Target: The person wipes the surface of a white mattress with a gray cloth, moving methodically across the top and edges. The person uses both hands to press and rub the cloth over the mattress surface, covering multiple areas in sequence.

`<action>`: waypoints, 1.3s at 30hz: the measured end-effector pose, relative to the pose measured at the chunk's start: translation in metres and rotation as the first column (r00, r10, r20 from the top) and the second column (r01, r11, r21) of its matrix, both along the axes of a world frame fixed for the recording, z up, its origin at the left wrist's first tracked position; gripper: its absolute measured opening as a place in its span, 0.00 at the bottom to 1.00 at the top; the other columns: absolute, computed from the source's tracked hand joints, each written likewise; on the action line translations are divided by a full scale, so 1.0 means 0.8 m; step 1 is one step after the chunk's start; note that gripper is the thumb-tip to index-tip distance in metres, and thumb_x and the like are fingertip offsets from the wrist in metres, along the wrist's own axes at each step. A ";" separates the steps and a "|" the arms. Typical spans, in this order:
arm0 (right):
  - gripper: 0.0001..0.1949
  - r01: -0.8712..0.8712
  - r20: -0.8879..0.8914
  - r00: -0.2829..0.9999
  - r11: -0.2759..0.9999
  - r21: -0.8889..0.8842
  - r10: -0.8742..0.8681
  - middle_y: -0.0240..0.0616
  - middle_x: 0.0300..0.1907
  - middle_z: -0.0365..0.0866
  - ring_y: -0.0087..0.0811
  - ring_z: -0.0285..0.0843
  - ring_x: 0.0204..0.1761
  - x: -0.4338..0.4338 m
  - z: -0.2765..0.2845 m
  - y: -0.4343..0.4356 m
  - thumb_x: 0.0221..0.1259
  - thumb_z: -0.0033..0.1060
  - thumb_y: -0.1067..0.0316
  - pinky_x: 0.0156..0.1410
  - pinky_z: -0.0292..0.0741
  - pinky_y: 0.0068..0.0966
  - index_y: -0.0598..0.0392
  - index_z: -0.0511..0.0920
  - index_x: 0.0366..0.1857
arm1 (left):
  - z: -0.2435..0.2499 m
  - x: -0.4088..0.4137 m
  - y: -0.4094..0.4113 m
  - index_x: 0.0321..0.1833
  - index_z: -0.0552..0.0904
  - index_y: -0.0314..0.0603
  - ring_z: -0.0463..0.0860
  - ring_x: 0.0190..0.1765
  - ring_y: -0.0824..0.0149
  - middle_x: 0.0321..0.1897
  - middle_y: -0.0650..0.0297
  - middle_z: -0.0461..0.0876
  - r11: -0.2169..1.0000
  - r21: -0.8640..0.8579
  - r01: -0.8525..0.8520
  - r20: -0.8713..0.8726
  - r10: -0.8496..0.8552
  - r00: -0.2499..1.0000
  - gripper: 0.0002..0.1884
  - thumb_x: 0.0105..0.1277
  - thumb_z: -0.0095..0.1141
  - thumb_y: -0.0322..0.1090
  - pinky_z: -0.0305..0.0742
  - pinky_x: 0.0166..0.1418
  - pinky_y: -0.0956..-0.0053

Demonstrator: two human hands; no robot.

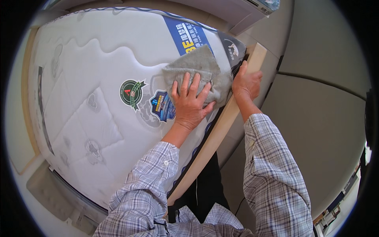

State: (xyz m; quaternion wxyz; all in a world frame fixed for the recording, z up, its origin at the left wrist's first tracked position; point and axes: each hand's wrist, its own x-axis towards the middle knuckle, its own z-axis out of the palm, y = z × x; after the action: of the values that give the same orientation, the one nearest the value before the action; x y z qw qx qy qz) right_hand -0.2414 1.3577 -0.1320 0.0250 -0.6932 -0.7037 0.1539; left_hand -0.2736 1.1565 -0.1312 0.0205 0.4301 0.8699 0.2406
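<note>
A grey cloth [204, 63] lies partly folded on the white mattress [88, 71], near its long edge. My left hand [192, 102] presses flat on the cloth with its fingers spread, and the thumb points toward the rail. Along that edge runs a pale wooden bed rail [217, 131]. My right hand [247, 83] grips the rail near its far end, thumb on the mattress side; some of its fingers are hidden. The cloth partly covers a blue printed band [174, 29] and a blue badge [161, 106]. A round green badge [131, 93] is beside them.
A grey padded surface [314, 130] stands to the right, across a strip of tiled floor [266, 38]. A white piece of furniture [237, 14] is beyond the mattress's far end. At left are a wood-edged panel [26, 97] and a grey upholstered piece [50, 189].
</note>
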 end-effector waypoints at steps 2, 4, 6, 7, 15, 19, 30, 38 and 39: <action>0.36 -0.002 -0.011 1.000 1.000 0.007 0.002 0.58 0.57 0.83 0.60 0.87 0.55 0.002 -0.002 0.000 0.74 0.52 0.29 0.60 0.81 0.52 0.61 0.71 0.57 | 0.002 0.015 -0.020 0.66 0.85 0.58 0.61 0.84 0.47 0.78 0.57 0.70 1.000 -0.008 0.017 0.011 -0.017 1.000 0.34 0.54 0.79 0.51 0.50 0.81 0.34; 0.37 -0.002 -0.017 1.000 1.000 -0.001 0.002 0.58 0.57 0.83 0.60 0.87 0.56 0.001 -0.001 0.000 0.74 0.52 0.29 0.60 0.81 0.52 0.62 0.72 0.57 | 0.006 0.029 -0.042 0.66 0.84 0.58 0.61 0.83 0.46 0.78 0.56 0.70 0.999 -0.021 0.034 0.015 -0.034 0.999 0.34 0.53 0.80 0.49 0.51 0.81 0.35; 0.37 -0.003 -0.017 1.000 1.000 -0.026 0.002 0.58 0.57 0.83 0.60 0.86 0.57 -0.002 0.004 0.000 0.74 0.52 0.29 0.61 0.81 0.51 0.62 0.72 0.57 | 0.010 0.042 -0.066 0.66 0.84 0.56 0.61 0.83 0.45 0.78 0.56 0.70 0.998 -0.042 0.043 0.024 -0.042 0.999 0.34 0.53 0.80 0.49 0.51 0.81 0.35; 0.37 -0.003 -0.024 1.000 1.000 -0.025 0.003 0.58 0.58 0.83 0.60 0.86 0.57 -0.001 0.004 0.000 0.74 0.52 0.29 0.62 0.81 0.51 0.62 0.72 0.57 | 0.011 0.051 -0.077 0.66 0.84 0.56 0.61 0.83 0.45 0.78 0.56 0.70 0.997 -0.051 0.049 0.033 -0.048 0.998 0.35 0.53 0.80 0.48 0.51 0.81 0.35; 0.42 0.010 -0.033 0.999 0.999 -0.046 -0.012 0.57 0.60 0.84 0.58 0.86 0.61 0.000 0.000 0.006 0.71 0.50 0.25 0.65 0.80 0.50 0.63 0.72 0.61 | 0.026 0.110 -0.170 0.65 0.83 0.54 0.59 0.84 0.41 0.79 0.52 0.67 0.988 -0.146 0.049 0.096 -0.036 0.995 0.34 0.53 0.81 0.46 0.49 0.81 0.32; 0.42 0.012 -0.043 0.999 0.999 -0.038 -0.014 0.56 0.60 0.84 0.58 0.86 0.61 0.000 0.004 0.004 0.72 0.49 0.24 0.65 0.80 0.50 0.62 0.72 0.61 | 0.029 0.143 -0.220 0.68 0.82 0.53 0.56 0.84 0.39 0.81 0.50 0.65 0.979 -0.198 0.054 0.137 -0.027 0.990 0.36 0.53 0.81 0.44 0.47 0.81 0.29; 0.41 0.002 -0.036 0.999 0.999 -0.034 -0.004 0.58 0.58 0.84 0.59 0.85 0.60 0.000 0.000 0.005 0.74 0.43 0.23 0.64 0.79 0.52 0.62 0.72 0.59 | 0.017 0.137 -0.169 0.70 0.81 0.56 0.57 0.85 0.40 0.81 0.51 0.65 0.980 -0.180 -0.090 0.101 0.110 0.989 0.37 0.54 0.79 0.44 0.46 0.81 0.29; 0.38 0.002 -0.044 0.999 1.000 -0.029 -0.003 0.58 0.59 0.82 0.60 0.86 0.57 -0.001 0.004 0.005 0.76 0.45 0.27 0.62 0.80 0.52 0.62 0.71 0.59 | 0.008 0.064 -0.063 0.69 0.83 0.58 0.58 0.85 0.45 0.80 0.54 0.68 0.979 -0.124 -0.159 0.011 0.162 0.987 0.36 0.55 0.78 0.48 0.47 0.81 0.33; 0.37 -0.006 -0.036 0.999 1.000 -0.025 0.005 0.57 0.58 0.82 0.60 0.86 0.56 -0.002 0.004 0.004 0.77 0.46 0.29 0.61 0.81 0.52 0.62 0.70 0.59 | 0.007 0.052 -0.050 0.69 0.83 0.58 0.59 0.85 0.45 0.80 0.54 0.68 0.982 -0.109 -0.157 0.001 0.158 0.987 0.35 0.55 0.78 0.48 0.47 0.81 0.33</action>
State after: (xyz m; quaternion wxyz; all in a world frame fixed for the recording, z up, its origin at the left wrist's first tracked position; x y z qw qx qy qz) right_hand -0.2427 1.3611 -0.1288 0.0285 -0.6885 -0.7032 0.1752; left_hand -0.2317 1.1163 -0.1257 0.0292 0.3571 0.9128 0.1960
